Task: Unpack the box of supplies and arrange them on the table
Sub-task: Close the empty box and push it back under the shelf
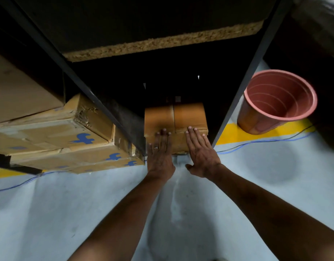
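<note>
Floor (pixel 68 213): pale, painted, with a yellow stripe running along the foot of the rack.

Rack (pixel 252 76): dark metal uprights with a chipboard shelf overhead; the bay beneath it is deep in shadow.

Stack of 2 taped cartons (pixel 55 140), with blue marks, sits on the floor in the bay to the left of the left upright.

Pink bucket (pixel 279 102) stands tilted on the yellow stripe, outside the right upright, well apart from the hands.

Box (pixel 175 117): small brown carton on the floor between the 2 uprights, its front face at the bay's front edge, its long axis running back into the dark. Top flaps closed, seam down the middle.

Left hand (pixel 159 153) and right hand (pixel 201 149): both flat, fingers straight, palms on the box's front face, fingertips reaching its top front edge, 1 hand each side of the seam. Neither grips anything.

Judgement: box lies straight ahead, equally near both hands. Pulling it out calls for hooking fingers over the top edge or its sides; flat palms can only push. No bench in view.
</note>
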Tool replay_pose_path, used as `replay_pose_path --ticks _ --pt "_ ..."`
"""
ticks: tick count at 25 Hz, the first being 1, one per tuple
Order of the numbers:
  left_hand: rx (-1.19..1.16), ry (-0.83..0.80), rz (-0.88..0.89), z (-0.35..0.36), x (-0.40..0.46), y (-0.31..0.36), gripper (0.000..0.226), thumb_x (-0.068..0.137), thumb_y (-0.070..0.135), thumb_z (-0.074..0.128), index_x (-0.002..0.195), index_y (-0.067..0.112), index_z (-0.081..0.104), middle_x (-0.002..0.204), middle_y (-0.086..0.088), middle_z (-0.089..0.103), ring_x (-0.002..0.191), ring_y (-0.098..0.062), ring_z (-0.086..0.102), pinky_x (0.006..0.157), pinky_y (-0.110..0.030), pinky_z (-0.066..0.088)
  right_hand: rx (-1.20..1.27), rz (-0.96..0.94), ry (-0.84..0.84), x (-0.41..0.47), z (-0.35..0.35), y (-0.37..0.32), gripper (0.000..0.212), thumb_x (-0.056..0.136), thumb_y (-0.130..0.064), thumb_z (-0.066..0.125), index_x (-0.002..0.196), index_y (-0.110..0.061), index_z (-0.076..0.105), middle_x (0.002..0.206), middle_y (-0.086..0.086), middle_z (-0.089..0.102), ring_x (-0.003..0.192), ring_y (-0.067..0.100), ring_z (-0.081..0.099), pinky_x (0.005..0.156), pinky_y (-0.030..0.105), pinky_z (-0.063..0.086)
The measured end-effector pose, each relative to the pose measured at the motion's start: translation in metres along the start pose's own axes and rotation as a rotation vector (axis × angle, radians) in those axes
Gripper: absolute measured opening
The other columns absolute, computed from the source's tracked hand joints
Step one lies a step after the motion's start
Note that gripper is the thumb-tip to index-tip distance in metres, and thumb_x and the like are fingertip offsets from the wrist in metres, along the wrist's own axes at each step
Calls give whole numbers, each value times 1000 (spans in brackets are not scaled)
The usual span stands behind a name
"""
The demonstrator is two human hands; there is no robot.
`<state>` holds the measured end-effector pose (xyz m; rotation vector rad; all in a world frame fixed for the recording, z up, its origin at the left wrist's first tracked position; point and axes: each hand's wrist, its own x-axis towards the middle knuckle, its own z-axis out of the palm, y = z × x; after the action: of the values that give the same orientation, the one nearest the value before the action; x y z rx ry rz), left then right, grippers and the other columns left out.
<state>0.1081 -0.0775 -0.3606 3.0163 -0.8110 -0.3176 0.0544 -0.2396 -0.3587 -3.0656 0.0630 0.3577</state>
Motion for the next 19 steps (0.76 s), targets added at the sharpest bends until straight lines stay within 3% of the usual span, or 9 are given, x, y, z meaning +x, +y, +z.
replay_pose_path --ticks 4,8,11,13,16,19 --pt "-104 32 -37 -2 4 16 95 92 31 60 159 11 -5 167 -10 -13 154 -33 -9 124 -56 11 8 -18 -31 2 -6 8 121 83 -58 62 155 -5 -19 163 14 -27 152 31 -20 126 47 4" --pt "-91 -72 -52 -21 -10 19 91 96 32 55 159 11 -7 168 -11 -10 155 -33 -2 124 -53 13 80 -26 -82 -18 -17 2 119 82 -59 63 157 -7 -13 164 12 -25 153 31 -18 126 46 2" --pt "-86 18 -48 -48 -37 21 82 89 31 64 155 1 25 156 -24 36 143 -40 39 115 -55 36 103 -57 -140 -49 -39 -6 105 90 -44 59 158 -11 -14 164 14 -24 152 35 -19 125 48 1" --pt "-82 42 -9 -73 -54 22 70 92 30 59 151 2 36 146 -21 51 135 -39 49 111 -52 41 142 -53 -169 -65 -64 -15 90 95 -27 50 158 -13 -12 164 16 -21 152 38 -16 126 48 4" --pt "-110 0 17 -124 -83 18 63 99 32 47 155 10 29 147 -14 50 134 -33 49 109 -46 42 194 -83 -218 -81 -107 -26 80 96 -16 46 160 -16 -2 166 16 -7 153 39 -3 124 45 18" --pt "-185 -134 62 -188 -120 15 60 103 34 42 157 15 25 156 -9 39 137 -30 46 108 -43 41 323 -53 -175 -107 -159 -39 68 101 -25 43 160 -17 11 165 14 16 151 36 20 120 40 29"
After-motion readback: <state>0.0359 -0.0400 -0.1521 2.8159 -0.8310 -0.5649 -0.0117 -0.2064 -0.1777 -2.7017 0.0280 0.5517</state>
